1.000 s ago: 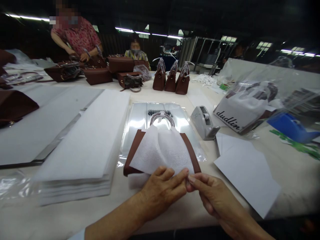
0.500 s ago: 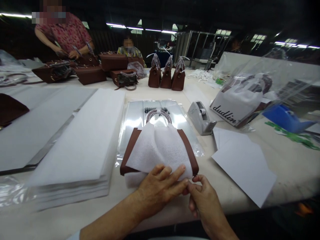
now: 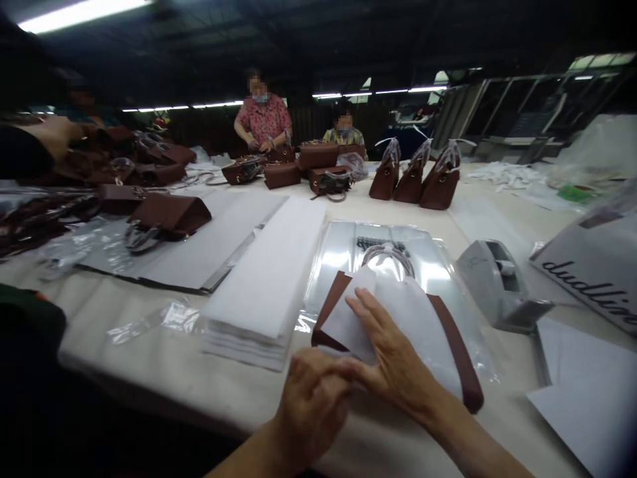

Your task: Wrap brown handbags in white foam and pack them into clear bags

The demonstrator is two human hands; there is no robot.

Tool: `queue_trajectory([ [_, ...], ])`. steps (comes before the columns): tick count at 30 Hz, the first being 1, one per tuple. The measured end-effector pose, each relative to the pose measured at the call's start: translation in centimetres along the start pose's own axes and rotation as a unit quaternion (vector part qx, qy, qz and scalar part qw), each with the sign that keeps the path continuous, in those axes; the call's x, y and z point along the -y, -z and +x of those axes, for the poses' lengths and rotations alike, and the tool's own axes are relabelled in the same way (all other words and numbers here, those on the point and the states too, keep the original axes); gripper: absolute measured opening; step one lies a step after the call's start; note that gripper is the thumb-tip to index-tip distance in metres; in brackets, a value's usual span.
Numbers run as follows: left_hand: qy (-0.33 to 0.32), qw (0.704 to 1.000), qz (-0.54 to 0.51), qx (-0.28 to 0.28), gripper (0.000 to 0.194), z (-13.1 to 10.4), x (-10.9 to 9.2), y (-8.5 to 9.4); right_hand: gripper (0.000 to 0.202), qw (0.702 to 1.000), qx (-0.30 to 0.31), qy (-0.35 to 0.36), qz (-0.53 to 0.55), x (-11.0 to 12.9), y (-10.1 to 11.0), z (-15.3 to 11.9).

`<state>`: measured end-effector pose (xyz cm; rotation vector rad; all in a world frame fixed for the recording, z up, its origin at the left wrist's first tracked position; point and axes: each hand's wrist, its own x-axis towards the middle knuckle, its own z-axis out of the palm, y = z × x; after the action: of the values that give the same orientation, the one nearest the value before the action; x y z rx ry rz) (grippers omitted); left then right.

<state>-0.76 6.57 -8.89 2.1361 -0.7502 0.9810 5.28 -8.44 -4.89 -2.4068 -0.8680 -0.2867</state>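
I'm pressing my right hand point(image 3: 393, 358) flat, ungripping, on the brown handbag's point(image 3: 460, 362) white foam wrap point(image 3: 423, 318) while my left hand point(image 3: 311, 408) is pinching its near corner (tucking underneath probably comes next).

A brown handbag point(image 3: 455, 345) of smooth, matt leather-like material lies wrapped in soft, fuzzy white foam sheet point(image 3: 423, 322). Beneath it, a clear plastic bag point(image 3: 343, 252) shines glossy under the lights. A stack of matt white foam sheets point(image 3: 271, 275) sits beside it. The grey tape dispenser point(image 3: 497, 285) looks like smooth plastic. White paper point(image 3: 592, 385) lies flat and matt.
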Motion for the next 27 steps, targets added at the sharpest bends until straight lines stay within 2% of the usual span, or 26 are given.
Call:
queue_trajectory([
  [1,0.087,0.996,0.000,-0.025,0.020,-0.4,0.5,0.8,0.082,1.000,0.001,0.005,-0.030,-0.2,-0.5,-0.1],
  [3,0.240,0.970,-0.031,0.016,0.027,-0.6,1.3,2.0,0.079,0.997,-0.005,0.009,-0.083,-0.4,-0.9,-0.6],
  [4,0.286,0.955,-0.059,0.048,0.026,-0.4,1.6,2.3,0.073,0.995,-0.008,0.015,-0.103,-0.5,-1.0,-0.8],
  [5,0.304,0.946,-0.083,0.076,0.020,0.0,1.8,2.5,0.065,0.993,-0.014,0.028,-0.117,-0.6,-0.9,-0.9],
  [7,0.268,0.956,-0.087,0.086,0.009,1.2,2.1,2.6,0.047,0.989,-0.055,0.060,-0.123,-0.7,-0.8,-1.0],
  [9,0.192,0.977,-0.059,0.075,0.011,2.2,2.5,2.6,0.038,0.986,-0.116,0.066,-0.101,-0.8,-0.6,-0.9],
  [10,0.165,0.981,-0.057,0.080,0.015,2.6,2.8,2.7,0.037,0.985,-0.141,0.045,-0.085,-0.8,-0.5,-0.9],
  [12,0.142,0.979,-0.093,0.113,0.022,2.8,3.7,2.8,0.037,0.985,-0.159,-0.040,-0.053,-0.8,0.0,-1.0],
  [15,0.138,0.959,-0.174,0.175,0.014,2.4,5.0,3.3,0.041,0.969,-0.152,-0.197,-0.001,-0.7,0.8,-1.1],
  [18,0.131,0.951,-0.187,0.211,0.017,2.2,5.7,3.4,0.044,0.948,-0.139,-0.280,0.058,-0.5,1.6,-0.9],
  [20,0.099,0.956,-0.181,0.208,0.014,2.5,5.8,3.1,0.042,0.950,-0.127,-0.272,0.080,-0.4,1.9,-0.4],
  [23,0.080,0.964,-0.174,0.182,0.009,3.5,5.6,2.2,0.039,0.966,-0.121,-0.213,0.078,-0.2,1.8,0.2],
  [25,0.111,0.966,-0.168,0.162,0.009,4.1,5.5,1.5,0.036,0.979,-0.120,-0.153,0.063,0.0,1.3,0.2],
  [27,0.151,0.961,-0.171,0.158,0.013,4.4,5.4,1.1,0.037,0.991,-0.113,-0.063,0.046,0.3,0.5,-0.3],
])
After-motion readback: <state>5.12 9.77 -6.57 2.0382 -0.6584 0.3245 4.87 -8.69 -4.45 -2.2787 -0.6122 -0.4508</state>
